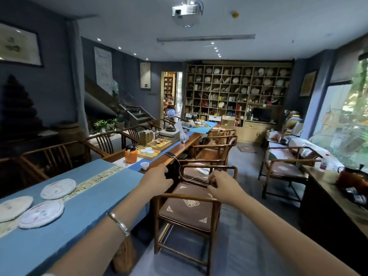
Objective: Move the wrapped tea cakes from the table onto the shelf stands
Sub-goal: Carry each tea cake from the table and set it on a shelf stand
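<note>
Standing between both hands (empty) and shelf (237,92): wooden chair (191,202).

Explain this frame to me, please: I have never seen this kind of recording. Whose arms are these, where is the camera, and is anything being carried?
There is no machine here. A person wears one wide-angle camera on the head, so you look forward and down along their own two arms. The wide lens bends the room's edges.

The left hand and right hand reach out over a wooden chair with a brown cushion. Both have loosely curled fingers, and neither appears to have a grip on anything.

At the left is a table under a blue cloth. Three round wrapped tea cakes lie on it: one farther along, one at the frame's left edge, and one nearest. These are what must be moved.

The big wall of shelves stands far across the room, and many of its cubbies hold round cakes.
</note>
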The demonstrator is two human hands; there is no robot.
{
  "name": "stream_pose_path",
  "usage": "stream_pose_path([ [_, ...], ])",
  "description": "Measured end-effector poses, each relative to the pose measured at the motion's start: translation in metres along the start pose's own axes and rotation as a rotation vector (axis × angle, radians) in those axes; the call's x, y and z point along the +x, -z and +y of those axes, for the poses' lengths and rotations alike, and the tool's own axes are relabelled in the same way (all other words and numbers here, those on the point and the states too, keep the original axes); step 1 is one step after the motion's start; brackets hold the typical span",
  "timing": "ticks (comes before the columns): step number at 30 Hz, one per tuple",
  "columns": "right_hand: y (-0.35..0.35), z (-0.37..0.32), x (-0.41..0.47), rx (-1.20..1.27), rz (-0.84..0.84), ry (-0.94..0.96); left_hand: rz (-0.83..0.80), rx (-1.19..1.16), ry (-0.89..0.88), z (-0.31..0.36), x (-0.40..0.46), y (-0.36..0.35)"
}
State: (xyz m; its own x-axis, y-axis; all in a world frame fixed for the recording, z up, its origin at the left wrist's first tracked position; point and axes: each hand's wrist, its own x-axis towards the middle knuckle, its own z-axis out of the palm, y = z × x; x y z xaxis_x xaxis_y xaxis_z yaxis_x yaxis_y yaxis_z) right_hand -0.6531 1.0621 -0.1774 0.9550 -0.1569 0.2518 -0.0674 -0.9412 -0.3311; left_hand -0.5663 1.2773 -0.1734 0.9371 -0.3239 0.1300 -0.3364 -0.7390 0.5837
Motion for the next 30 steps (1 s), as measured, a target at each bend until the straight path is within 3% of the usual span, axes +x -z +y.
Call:
stream_pose_path([
  [8,-0.073,-0.053,0.168,0.108,-0.092,0.236,0.133,0.079,0.206,-0.085,0.1,0.042],
  [20,-0.24,-0.256,0.333,0.184,-0.387,0.762,0.441,0.108,0.752,-0.286,0.101,0.104],
  [25,-0.29,-0.315,0.389,0.192,-0.476,0.951,0.542,0.081,0.969,-0.334,0.112,0.115],
  [30,-0.328,-0.348,0.432,0.205,-0.551,1.031,0.61,0.09,1.077,-0.359,0.124,0.116],
])
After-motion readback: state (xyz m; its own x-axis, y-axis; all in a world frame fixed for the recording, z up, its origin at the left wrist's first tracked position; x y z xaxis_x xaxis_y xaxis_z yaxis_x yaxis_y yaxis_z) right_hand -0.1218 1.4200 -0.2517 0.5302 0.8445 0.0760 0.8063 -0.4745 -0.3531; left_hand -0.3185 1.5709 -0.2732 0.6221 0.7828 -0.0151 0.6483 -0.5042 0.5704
